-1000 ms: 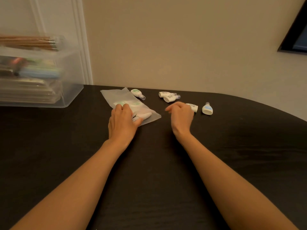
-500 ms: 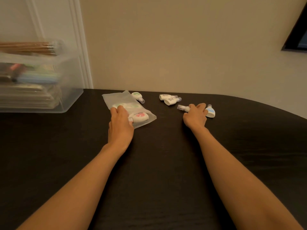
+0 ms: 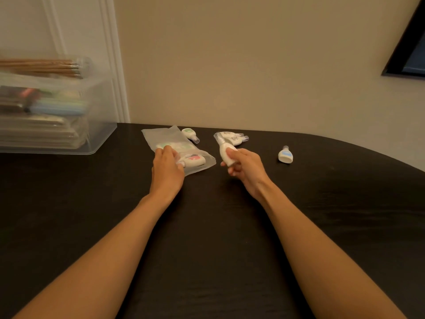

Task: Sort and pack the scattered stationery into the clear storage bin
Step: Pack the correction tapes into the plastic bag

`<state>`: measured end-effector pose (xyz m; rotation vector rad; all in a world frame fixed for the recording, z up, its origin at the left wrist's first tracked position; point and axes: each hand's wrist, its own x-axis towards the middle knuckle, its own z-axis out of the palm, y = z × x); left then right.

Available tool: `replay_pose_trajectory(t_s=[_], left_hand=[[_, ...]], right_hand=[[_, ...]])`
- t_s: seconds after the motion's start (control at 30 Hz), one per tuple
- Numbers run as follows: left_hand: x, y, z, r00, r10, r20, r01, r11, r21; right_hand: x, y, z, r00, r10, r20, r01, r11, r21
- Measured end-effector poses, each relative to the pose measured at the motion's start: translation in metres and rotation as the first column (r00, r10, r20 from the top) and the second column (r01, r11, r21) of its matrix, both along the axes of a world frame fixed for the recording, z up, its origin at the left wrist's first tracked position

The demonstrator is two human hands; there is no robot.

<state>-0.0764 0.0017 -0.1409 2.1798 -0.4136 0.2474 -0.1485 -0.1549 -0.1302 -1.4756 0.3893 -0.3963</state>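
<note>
Our left hand [image 3: 167, 168] grips the frosted pouch [image 3: 164, 137] at its near edge, and just right of the pouch our right hand [image 3: 247, 168] pinches a white correction tape dispenser [image 3: 223, 154].

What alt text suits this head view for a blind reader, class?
The right hand holds a white correction tape over a dark table, while the left hand holds a clear pouch. A clear storage bin stands far left.

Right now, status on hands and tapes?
Left hand grips pouch. Right hand holds tape. Four tapes loose on table. Nothing between tape and pouch.
</note>
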Motion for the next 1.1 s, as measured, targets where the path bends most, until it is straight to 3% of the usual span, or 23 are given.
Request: replay_pose_trajectory(t_s=[0.07, 0.13, 0.2, 0.37, 0.47, 0.6, 0.73, 0.83, 0.93, 1.0, 1.03, 1.1], left_hand=[[-0.003, 0.002, 0.000, 1.000, -0.008, 0.007, 0.008, 1.000, -0.015], [-0.006, 0.004, 0.000, 1.000, -0.018, 0.012, 0.018, 0.999, -0.034], [-0.009, 0.006, 0.000, 1.000, -0.025, 0.014, 0.026, 0.999, -0.046], [-0.014, 0.009, -0.002, 0.999, -0.033, 0.011, 0.033, 0.999, -0.039], [-0.016, 0.010, -0.003, 1.000, -0.027, 0.006, 0.027, 0.999, -0.025], [-0.020, 0.012, -0.003, 1.000, -0.009, -0.010, 0.009, 1.000, -0.023], [-0.024, 0.014, -0.002, 1.000, -0.028, 0.007, 0.028, 1.000, -0.004], [-0.025, 0.017, -0.003, 0.999, -0.035, 0.020, 0.035, 0.999, -0.017], [-0.025, 0.020, -0.003, 1.000, -0.019, 0.021, 0.020, 0.999, -0.033], [-0.026, 0.022, -0.002, 1.000, -0.017, 0.023, 0.018, 1.000, -0.016], [-0.028, 0.023, -0.001, 1.000, -0.015, 0.026, 0.015, 1.000, -0.005], [-0.029, 0.023, 0.000, 0.999, -0.010, 0.044, 0.009, 1.000, 0.025]], right_hand=[[-0.011, 0.005, 0.003, 0.985, 0.171, 0.028, -0.173, 0.978, 0.118], [-0.019, 0.013, 0.007, 0.955, 0.293, -0.036, -0.291, 0.955, 0.061], [-0.022, 0.023, 0.009, 0.947, 0.295, -0.124, -0.299, 0.954, -0.006], [-0.018, 0.040, 0.008, 0.994, -0.012, -0.109, 0.018, 0.998, 0.052], [-0.014, 0.050, 0.006, 0.971, -0.228, -0.077, 0.237, 0.962, 0.139], [-0.007, 0.070, 0.002, 0.948, -0.304, -0.100, 0.311, 0.948, 0.065], [0.003, 0.082, 0.001, 0.942, -0.311, -0.130, 0.327, 0.936, 0.128], [0.004, 0.085, 0.000, 0.950, -0.230, -0.213, 0.240, 0.971, 0.020], [-0.004, 0.083, 0.007, 0.937, -0.149, -0.317, 0.073, 0.968, -0.240], [-0.008, 0.081, 0.011, 0.929, -0.063, -0.365, -0.043, 0.960, -0.276], [-0.009, 0.079, 0.012, 0.932, -0.058, -0.357, -0.047, 0.960, -0.277], [-0.007, 0.070, 0.008, 0.944, -0.209, -0.254, 0.097, 0.916, -0.390]])
